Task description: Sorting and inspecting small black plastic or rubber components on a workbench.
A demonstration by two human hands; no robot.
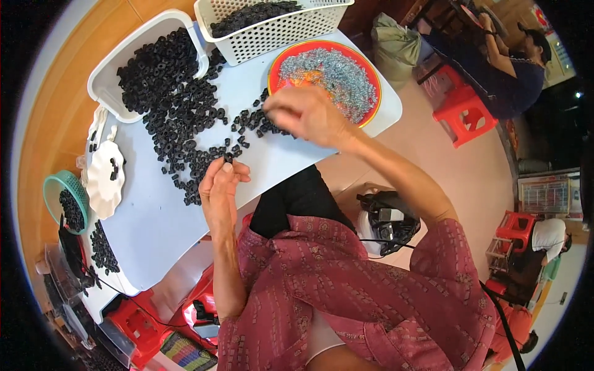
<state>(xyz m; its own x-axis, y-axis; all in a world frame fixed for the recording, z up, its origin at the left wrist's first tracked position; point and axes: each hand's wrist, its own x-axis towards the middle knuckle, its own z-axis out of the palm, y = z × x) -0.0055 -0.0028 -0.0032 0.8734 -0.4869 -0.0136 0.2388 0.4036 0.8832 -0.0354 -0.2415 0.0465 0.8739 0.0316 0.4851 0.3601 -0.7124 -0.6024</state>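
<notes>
My left hand (221,188) is at the table's near edge, thumb and fingers pinching a small black plastic part (228,158). Further right, my right hand (312,117) hovers over the table by the near-left rim of a round red tray with a yellow rim (273,73). Its fingers are curled together and a little blurred; whatever they hold is hidden. Small shiny, clear-silvery pieces (346,83) fill the tray. A wide heap of black parts (179,127) spreads from a tipped white bin (102,86) toward my left hand, with a smaller cluster (250,120) beside my right.
A white perforated basket (278,42) with black parts stands at the back. On the left are a white scalloped dish (105,185) and a green basket (57,182). Beside the table sit a sack (396,49) and a bag (390,219). Another person (507,68) sits near a red stool (464,114).
</notes>
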